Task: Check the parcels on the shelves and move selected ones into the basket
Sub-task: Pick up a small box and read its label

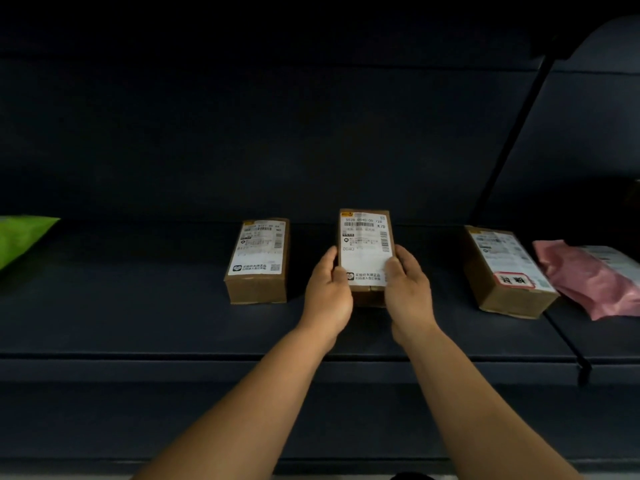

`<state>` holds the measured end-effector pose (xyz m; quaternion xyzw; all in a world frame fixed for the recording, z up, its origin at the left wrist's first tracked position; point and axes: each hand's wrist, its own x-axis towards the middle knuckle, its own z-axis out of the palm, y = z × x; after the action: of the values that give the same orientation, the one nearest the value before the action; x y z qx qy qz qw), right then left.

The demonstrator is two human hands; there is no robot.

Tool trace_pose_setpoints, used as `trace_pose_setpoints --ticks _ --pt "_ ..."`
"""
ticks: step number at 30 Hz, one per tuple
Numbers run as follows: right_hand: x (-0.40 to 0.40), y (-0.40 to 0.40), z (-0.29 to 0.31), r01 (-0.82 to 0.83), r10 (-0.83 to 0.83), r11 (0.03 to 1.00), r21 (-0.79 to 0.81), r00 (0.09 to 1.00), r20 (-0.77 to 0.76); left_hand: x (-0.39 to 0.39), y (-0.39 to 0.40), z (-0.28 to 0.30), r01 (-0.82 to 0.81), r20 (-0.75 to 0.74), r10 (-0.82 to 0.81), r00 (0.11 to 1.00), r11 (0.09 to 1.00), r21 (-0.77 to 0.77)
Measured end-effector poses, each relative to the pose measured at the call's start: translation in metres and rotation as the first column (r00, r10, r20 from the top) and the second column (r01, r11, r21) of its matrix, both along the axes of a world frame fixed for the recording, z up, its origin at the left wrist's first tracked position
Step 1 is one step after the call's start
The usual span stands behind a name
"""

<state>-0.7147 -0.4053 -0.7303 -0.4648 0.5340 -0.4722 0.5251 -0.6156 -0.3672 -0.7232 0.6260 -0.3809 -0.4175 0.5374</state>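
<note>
A small brown cardboard parcel [365, 244] with a white shipping label is in the middle of the dark shelf [138, 323], its near end tilted toward me. My left hand [329, 289] grips its left side, thumb on the label. From the right, my right hand [407, 285] holds the other side, thumb also on the label. A similar labelled parcel [258, 261] lies flat to the left. A third brown parcel [507, 271] with a red-framed sticker lies to the right. No basket is in view.
A pink plastic mailer [595, 282] lies at the far right, beyond a black shelf divider post [512, 133]. A green bag [20, 237] shows at the left edge. The shelf's front lip [207, 368] runs across below my wrists.
</note>
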Motion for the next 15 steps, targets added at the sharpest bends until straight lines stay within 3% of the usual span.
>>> trace_pose_setpoints --ticks 9,15 --pt "0.002 -0.009 0.017 -0.026 0.038 0.997 0.079 0.987 -0.156 -0.005 -0.003 0.016 -0.018 0.047 0.014 0.999 0.996 0.085" --pt "-0.016 -0.008 0.039 0.033 -0.038 0.999 -0.033 0.987 -0.156 -0.022 -0.013 0.030 -0.019 0.227 0.029 0.973 0.999 -0.046"
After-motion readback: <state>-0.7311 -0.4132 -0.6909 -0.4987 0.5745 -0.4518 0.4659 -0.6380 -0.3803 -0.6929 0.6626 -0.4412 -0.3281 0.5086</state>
